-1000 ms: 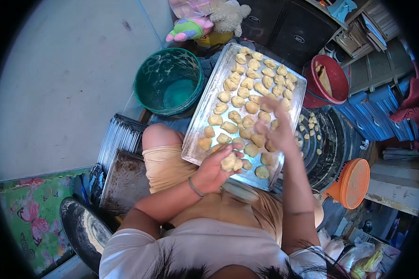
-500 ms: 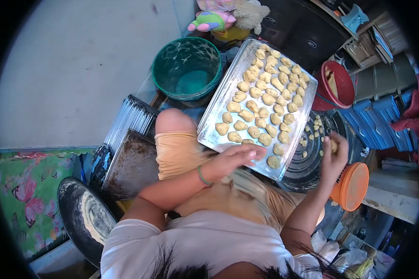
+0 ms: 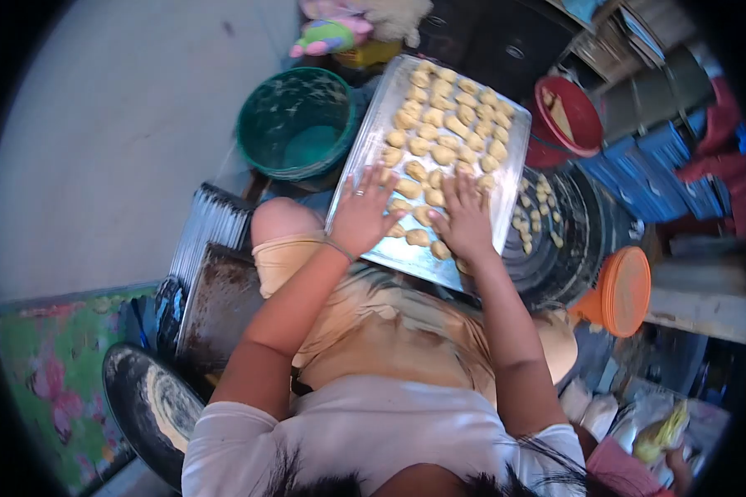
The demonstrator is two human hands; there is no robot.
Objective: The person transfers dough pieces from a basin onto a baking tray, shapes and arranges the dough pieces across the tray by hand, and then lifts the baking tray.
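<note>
A metal baking tray rests tilted across my lap, bearing rows of yellowish dough balls. My left hand lies palm down over the tray's left part, fingers spread, a ring on one finger. Over the front right part, my right hand is laid flat with its fingers apart. Both hands cover some of the dough balls, so whether they press on them is hidden. To the right of the tray, small dough pieces are scattered in a black round basin.
A green bucket stands behind the tray's left side, a red bucket behind its right. An orange tub sits at the right. Stacked trays and a floury black basin are on the left. Blue drawers stand at far right.
My right hand has come left from beside the tray onto the dough balls; the piece it held no longer shows in it. My left hand has moved up onto the tray. The view shifted.
</note>
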